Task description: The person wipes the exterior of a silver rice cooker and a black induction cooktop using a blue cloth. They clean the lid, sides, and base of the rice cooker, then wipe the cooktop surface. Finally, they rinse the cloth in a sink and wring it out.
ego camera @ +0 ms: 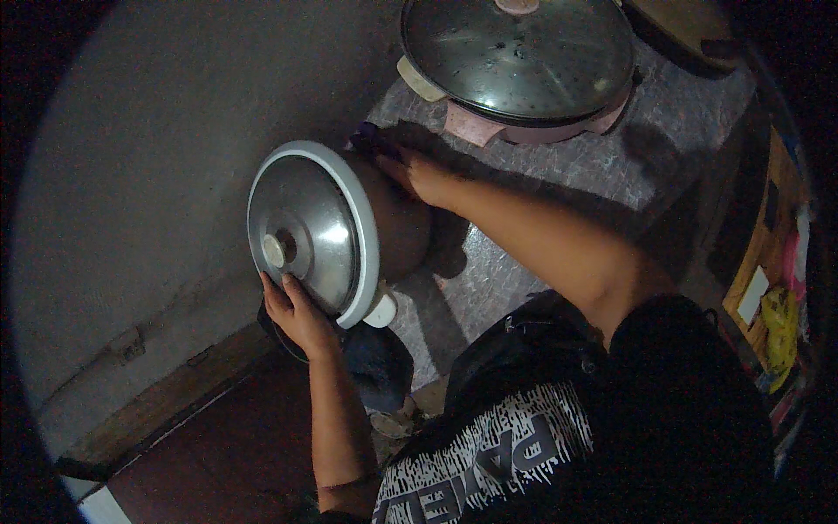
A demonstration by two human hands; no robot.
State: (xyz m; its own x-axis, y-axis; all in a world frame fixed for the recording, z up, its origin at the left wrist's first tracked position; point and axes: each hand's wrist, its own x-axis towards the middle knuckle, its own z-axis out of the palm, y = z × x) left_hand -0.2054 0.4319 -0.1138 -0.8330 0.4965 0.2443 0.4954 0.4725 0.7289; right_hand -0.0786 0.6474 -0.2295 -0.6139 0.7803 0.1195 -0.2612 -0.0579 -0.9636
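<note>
A rice cooker with a brown body stands against the wall side of a grey marbled surface. Its shiny metal lid has a pale knob, and a light rim surrounds it. Whether the cooker is tilted I cannot tell. My left hand grips the near edge of the rim, thumb on the lid below the knob. At the cooker's far side, my right hand is closed on what looks like a dark purple cloth; shadow hides part of its fingers.
A pink electric pan with a domed glass lid sits beyond my right arm. A grey wall borders the left. Dark cloth lies below the cooker. At the right edge are a wooden board and a yellow bag.
</note>
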